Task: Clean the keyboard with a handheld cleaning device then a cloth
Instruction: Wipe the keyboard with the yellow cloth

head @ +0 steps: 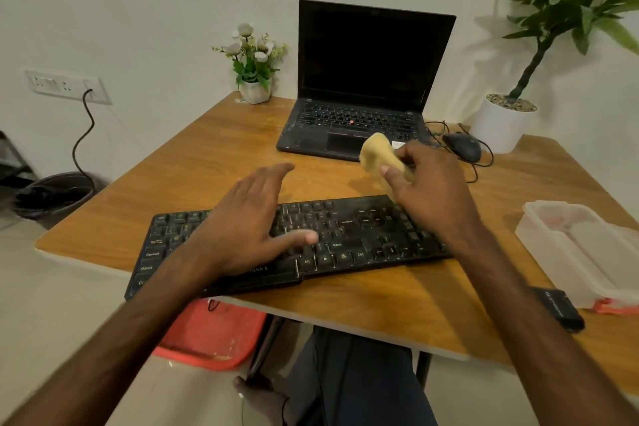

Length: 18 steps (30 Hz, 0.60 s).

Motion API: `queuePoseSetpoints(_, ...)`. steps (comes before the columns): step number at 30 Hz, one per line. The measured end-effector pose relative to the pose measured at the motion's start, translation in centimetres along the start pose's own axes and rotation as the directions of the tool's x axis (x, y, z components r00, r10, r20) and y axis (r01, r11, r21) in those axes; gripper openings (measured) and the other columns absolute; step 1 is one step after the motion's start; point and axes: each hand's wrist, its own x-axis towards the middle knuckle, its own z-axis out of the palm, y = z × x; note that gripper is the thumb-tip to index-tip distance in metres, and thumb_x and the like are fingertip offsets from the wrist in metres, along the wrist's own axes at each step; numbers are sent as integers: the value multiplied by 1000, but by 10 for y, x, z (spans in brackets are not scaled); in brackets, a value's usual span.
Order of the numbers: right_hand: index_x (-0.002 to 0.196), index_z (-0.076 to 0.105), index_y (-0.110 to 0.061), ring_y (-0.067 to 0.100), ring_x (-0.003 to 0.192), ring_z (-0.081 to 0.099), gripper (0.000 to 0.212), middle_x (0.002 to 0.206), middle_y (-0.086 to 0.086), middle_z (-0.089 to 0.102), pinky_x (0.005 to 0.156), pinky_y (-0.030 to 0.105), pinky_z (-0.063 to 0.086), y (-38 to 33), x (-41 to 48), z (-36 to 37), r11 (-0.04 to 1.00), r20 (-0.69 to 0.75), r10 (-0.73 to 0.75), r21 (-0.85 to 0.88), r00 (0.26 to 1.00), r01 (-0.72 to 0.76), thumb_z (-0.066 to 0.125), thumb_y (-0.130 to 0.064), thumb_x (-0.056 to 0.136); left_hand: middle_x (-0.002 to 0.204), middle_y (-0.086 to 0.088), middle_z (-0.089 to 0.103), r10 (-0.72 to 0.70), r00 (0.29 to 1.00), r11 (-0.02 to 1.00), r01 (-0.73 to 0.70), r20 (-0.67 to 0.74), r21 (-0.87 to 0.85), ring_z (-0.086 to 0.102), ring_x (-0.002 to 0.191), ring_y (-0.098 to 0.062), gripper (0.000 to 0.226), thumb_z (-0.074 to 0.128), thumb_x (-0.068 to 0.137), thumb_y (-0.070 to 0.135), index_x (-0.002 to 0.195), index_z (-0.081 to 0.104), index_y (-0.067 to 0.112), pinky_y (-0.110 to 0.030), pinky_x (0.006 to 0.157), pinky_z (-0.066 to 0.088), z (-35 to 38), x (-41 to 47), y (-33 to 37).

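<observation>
Keyboard [345,239] sits dusty at the table's [207,156] near edge, keys marked Caps Lock, Shift, Alt, Ctrl, brand half covered, only "ONICS" shows. Left hand [249,218] lies flat on it, fingers straight. Right hand [425,180] grips a yellow cloth [377,154] just above its far edge.

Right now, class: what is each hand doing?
Left hand: open, fingers straight, over the keyboard.
Right hand: grips the yellow cloth.

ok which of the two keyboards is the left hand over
The standalone black keyboard, the one nearer the camera; the left hand is spread open over its keys. The one on the laptop sits farther back, untouched.
</observation>
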Motion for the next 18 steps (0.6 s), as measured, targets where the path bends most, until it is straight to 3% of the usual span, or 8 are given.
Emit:
queuePoseSetpoints(2,119,63,-17,6,86,56,29,111,1,69,71,21,49,-5,-5,11,999,36,-43,-27,998,44,68,-28,92,169,-3,9,-34,991,995,21,132,101,9,154,-21,124,33,66,99,159,-5,25,-51,125,11,3,-8,-3)
queuePoseSetpoints(4,116,65,-19,6,91,61,27,108,-2,70,72,26,54,-12,-8,12,989,96,-9,148,995,-5,69,-28,91,169,-3,2,-74,971,989,43,227,138,1,155,-22,133,39,60,103,156,-17,29,-54,125,1,6,-10,-6)
queuePoseSetpoints(7,118,63,-15,13,79,72,28,89,3,75,63,28,57,-24,-7,9,721,419,19,624,908,-302,69,-19,91,169,-4,0,-109,936,985,55,336,166,1,155,-23,143,53,57,98,153,-29,30,-58,124,-4,9,-9,-9)
queuePoseSetpoints(8,119,62,-17,12,77,71,30,88,3,75,62,27,55,-26,-7,12,750,467,-6,587,884,-305,71,-20,90,169,-3,0,-110,929,985,55,352,161,1,155,-23,145,56,57,97,152,-31,30,-59,123,-4,9,-8,-10)
queuePoseSetpoints(10,124,56,-24,10,96,65,41,106,-2,69,77,26,54,-25,-9,25,975,423,-7,203,906,-88,74,-27,87,170,-2,1,-109,924,987,55,367,153,3,155,-22,148,58,55,96,151,-33,32,-61,123,-4,9,-4,-10)
queuePoseSetpoints(12,126,54,-27,11,119,48,41,126,-6,54,101,31,44,-26,-16,34,986,254,-88,-115,963,121,70,-32,89,169,-2,2,-122,917,983,58,380,174,4,155,-22,149,57,52,97,150,-35,32,-62,122,-5,9,-3,-8)
queuePoseSetpoints(15,118,62,-28,5,108,50,31,116,-11,57,98,33,47,-33,-30,32,989,281,-138,89,950,117,62,-44,92,169,-1,2,-132,917,979,60,377,196,4,155,-20,149,54,53,99,153,-31,27,-64,121,-5,11,-4,-8)
queuePoseSetpoints(18,141,45,-34,5,129,38,66,141,-14,43,107,32,39,-42,-47,29,978,513,-182,4,839,210,64,-60,84,169,0,-1,-148,909,972,61,389,227,1,155,-19,149,51,54,99,155,-27,20,-65,120,-6,13,-5,-8)
